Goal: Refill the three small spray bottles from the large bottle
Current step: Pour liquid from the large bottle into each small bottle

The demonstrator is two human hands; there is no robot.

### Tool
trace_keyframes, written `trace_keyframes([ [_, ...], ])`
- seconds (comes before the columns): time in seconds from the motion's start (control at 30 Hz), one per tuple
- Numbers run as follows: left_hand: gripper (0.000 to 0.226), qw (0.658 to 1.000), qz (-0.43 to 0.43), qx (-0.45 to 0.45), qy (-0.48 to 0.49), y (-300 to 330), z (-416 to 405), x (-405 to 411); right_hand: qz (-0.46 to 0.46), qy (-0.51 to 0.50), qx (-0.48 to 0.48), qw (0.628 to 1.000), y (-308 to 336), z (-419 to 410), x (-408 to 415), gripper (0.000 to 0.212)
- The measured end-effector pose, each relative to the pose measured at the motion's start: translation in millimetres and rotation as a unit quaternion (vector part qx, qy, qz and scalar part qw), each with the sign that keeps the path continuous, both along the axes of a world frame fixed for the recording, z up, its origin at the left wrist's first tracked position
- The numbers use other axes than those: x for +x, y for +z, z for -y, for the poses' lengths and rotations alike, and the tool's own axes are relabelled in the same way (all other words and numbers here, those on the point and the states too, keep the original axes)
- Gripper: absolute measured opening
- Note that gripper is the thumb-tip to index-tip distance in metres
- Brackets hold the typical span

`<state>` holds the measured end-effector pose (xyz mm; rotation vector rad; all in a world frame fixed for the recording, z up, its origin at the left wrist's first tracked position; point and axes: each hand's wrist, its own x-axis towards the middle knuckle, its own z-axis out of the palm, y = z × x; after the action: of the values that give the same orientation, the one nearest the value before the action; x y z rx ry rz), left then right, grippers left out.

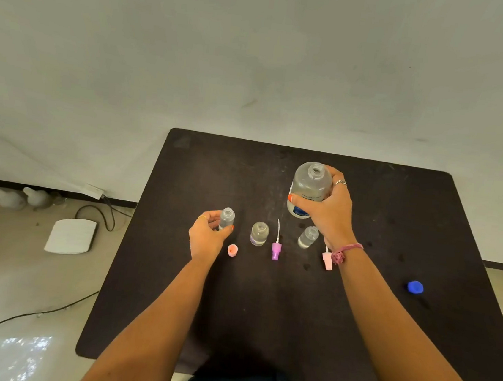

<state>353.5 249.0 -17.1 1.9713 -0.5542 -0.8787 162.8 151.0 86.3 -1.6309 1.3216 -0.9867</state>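
Clear plastic everywhere: the right hand (328, 211) grips the uncapped large bottle (307, 190) above the worktop (262, 315), while the left hand (208, 235) clasps the leftmost small bottle (227, 218). Pouring looks imminent; next, the big bottle's mouth must tilt over that narrow open neck, well left of it.

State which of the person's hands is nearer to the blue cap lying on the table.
Right. The right hand grips the large bottle, up and left of the blue cap. The left hand holds a small bottle far across the table.
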Motion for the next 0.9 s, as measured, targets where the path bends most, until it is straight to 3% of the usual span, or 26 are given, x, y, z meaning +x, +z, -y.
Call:
trace_keyframes([
  [0.5,0.045,0.999,-0.022,0.010,0.024,-16.7,-6.4,-8.6,-0.010,-0.008,0.003,1.000,-16.3,-5.6,-23.0,0.071],
  [0.7,0.064,0.999,-0.029,-0.006,0.014,-16.0,-10.0,-11.0,-0.007,-0.021,0.007,1.000,-18.9,-6.9,-33.2,0.073],
  [0.9,0.075,0.997,0.032,-0.061,0.022,-0.6,-14.4,-20.7,-0.002,-0.029,0.001,1.000,-16.1,-5.7,-49.6,0.072],
])
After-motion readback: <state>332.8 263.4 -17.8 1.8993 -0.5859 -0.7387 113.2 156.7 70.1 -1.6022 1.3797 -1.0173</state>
